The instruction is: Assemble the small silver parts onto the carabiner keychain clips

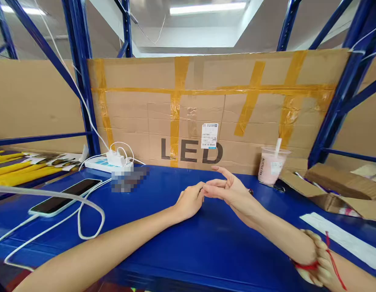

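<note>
Both of my hands meet above the middle of the blue table (188, 243). My left hand (190, 199) has its fingers curled in a pinch at the fingers of my right hand (228, 187). The right hand's fingers are spread, with the index finger raised, and nothing shows in it. Whether the left fingers hold anything small is hidden. A red string and a beaded bracelet (312, 259) sit on my right wrist.
A taped cardboard sheet marked LED (206, 117) stands at the back. A pink drink cup with a straw (273, 164) is at the right, beside an open cardboard box (330, 190). A phone (64, 196), white cables (84, 219) and a power strip (110, 162) lie at the left.
</note>
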### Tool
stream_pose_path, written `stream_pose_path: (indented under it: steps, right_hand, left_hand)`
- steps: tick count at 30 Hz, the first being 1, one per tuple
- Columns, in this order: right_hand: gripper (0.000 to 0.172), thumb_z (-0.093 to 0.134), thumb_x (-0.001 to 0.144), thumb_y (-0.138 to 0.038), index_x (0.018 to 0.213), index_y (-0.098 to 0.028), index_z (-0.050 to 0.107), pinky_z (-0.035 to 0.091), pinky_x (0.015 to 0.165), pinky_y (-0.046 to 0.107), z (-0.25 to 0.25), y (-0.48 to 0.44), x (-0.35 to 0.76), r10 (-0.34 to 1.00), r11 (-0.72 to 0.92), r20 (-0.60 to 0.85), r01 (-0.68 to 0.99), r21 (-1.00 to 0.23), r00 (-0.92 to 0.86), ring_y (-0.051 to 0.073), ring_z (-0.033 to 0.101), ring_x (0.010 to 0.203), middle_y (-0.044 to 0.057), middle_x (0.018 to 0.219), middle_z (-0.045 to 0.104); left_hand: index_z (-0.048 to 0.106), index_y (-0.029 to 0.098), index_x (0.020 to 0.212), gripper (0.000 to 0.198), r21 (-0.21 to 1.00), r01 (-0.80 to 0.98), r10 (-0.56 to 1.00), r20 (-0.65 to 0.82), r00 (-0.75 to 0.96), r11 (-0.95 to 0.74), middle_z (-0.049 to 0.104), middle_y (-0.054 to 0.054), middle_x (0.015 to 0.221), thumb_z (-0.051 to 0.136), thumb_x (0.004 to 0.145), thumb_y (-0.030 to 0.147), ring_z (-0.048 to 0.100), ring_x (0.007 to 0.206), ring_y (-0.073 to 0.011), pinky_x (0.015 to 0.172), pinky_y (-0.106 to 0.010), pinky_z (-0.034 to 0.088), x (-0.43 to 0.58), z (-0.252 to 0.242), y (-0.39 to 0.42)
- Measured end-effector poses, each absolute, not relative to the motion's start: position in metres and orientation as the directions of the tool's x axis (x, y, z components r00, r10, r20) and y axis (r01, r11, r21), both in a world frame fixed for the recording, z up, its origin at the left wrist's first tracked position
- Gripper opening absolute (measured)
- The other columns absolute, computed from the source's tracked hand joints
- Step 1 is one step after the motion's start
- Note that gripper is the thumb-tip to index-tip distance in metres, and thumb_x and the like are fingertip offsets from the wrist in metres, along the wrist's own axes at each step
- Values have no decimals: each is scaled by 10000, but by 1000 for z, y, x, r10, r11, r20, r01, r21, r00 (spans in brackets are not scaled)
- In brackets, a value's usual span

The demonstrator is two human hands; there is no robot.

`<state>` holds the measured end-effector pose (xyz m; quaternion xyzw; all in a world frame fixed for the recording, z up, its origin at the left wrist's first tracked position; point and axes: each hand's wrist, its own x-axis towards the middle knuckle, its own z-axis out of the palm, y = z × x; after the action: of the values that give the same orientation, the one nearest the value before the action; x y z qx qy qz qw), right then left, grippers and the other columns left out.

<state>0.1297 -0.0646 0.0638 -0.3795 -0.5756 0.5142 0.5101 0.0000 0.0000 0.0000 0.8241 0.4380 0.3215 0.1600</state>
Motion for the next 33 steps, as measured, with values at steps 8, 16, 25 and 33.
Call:
stream_pose_path:
  steps: [8,16,25,33]
  right_hand:
    - [839,777,582,-290,1274,-184,314,527,652,284,62,-50,133,962,195,206,-80,-978,-179,169,652,712,11,799,695]
    - [812,736,650,-270,1341,-189,316,518,838,310,53,-32,143,954,164,188,-117,-979,-233,179,657,879,57,932,701]
    - [802,697,694,-271,1365,-167,270,511,851,353,45,-48,146,958,168,208,-203,-965,-196,192,663,861,54,865,711]
    - [814,735,647,-279,1333,-189,306,509,815,371,48,-57,143,947,246,280,-207,-947,-158,207,663,838,59,866,707]
  left_hand:
    - [545,193,730,294,574,605,834,364,414,-551,632,22,697,306,890,252,570,656,-139,550,-222,342,1,-1,1]
    - [528,189,716,310,617,569,839,377,392,-544,618,17,681,297,899,285,561,649,-142,584,-236,372,1,-1,0]
    - [540,227,879,237,636,527,824,388,413,-563,582,51,661,305,887,255,555,659,-128,624,-230,385,1,-1,-2]
    - [546,206,785,259,630,524,818,407,406,-573,596,43,669,316,889,266,557,656,-124,622,-225,391,1,-2,0]
